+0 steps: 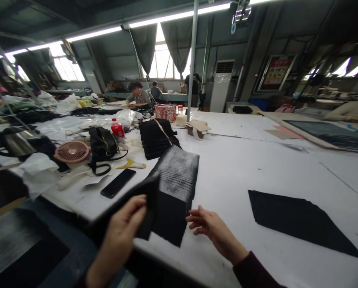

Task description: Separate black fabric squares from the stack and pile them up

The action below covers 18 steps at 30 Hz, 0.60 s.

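My left hand [121, 232] pinches a black fabric piece [150, 192], raised over the table's near edge and blurred by motion. Just right of it lies a fanned stack of black fabric pieces [177, 172], whose overlapped far strips look whitish grey and whose nearest piece is plain black. My right hand [210, 228] is beside the stack's right edge, fingers stretched and apart, holding nothing; whether the fingertips touch the edge I cannot tell. Farther right, a flat black fabric pile [299, 220] rests on the white table [227, 180].
On the left are a phone [118, 183], a yellow-handled tool [131, 164], a pink fan [73, 151], a black bag [102, 146], a red-capped bottle [117, 128] and a kettle [18, 142]. A black bundle [157, 136] stands behind the stack, near a pole [193, 60]. Several people work farther back.
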Each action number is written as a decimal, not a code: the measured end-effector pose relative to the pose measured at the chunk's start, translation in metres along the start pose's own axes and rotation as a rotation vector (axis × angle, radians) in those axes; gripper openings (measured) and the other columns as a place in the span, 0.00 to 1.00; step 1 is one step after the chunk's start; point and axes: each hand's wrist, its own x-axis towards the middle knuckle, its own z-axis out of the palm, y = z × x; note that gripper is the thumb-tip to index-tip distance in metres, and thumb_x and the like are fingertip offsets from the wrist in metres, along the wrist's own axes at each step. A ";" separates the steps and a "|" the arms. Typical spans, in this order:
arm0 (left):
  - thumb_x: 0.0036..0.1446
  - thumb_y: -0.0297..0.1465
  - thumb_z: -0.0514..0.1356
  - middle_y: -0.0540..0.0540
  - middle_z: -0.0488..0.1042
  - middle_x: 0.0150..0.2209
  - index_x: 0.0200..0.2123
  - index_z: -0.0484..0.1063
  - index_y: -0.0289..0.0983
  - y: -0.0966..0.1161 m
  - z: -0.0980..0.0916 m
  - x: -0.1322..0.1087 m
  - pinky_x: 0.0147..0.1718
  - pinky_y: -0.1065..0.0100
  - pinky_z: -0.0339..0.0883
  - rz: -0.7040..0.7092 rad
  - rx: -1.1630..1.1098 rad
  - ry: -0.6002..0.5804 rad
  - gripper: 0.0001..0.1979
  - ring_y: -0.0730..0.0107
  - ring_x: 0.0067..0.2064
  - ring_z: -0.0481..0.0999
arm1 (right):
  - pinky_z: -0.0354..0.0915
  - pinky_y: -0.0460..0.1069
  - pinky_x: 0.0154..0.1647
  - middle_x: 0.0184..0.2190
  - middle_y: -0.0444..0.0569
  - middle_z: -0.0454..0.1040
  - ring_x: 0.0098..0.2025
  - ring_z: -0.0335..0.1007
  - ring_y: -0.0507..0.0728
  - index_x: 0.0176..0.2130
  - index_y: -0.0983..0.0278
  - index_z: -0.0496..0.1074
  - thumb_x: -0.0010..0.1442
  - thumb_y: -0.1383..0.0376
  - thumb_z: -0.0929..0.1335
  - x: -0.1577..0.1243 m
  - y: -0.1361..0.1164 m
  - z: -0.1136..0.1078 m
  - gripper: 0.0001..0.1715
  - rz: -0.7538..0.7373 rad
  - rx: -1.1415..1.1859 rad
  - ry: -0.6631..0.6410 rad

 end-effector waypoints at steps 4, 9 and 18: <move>0.62 0.28 0.51 0.46 0.76 0.46 0.41 0.71 0.38 0.021 0.125 -0.069 0.46 0.70 0.70 0.263 -0.231 -0.662 0.09 0.68 0.46 0.76 | 0.66 0.48 0.35 0.38 0.54 0.77 0.36 0.73 0.55 0.44 0.67 0.74 0.62 0.37 0.58 -0.034 0.009 -0.067 0.39 0.269 0.545 -0.099; 0.56 0.27 0.59 0.46 0.74 0.51 0.51 0.67 0.40 0.018 0.184 -0.090 0.50 0.61 0.68 0.530 0.019 -0.953 0.18 0.61 0.50 0.72 | 0.61 0.45 0.30 0.30 0.49 0.76 0.29 0.68 0.52 0.35 0.69 0.76 0.55 0.44 0.70 -0.070 0.038 -0.122 0.30 0.330 0.197 -0.067; 0.57 0.25 0.58 0.46 0.69 0.53 0.48 0.68 0.40 -0.005 0.188 -0.082 0.54 0.56 0.63 0.542 0.299 -0.882 0.15 0.57 0.54 0.67 | 0.58 0.47 0.30 0.24 0.46 0.74 0.28 0.67 0.54 0.32 0.66 0.78 0.55 0.58 0.69 -0.026 0.049 -0.104 0.13 0.123 -0.471 0.120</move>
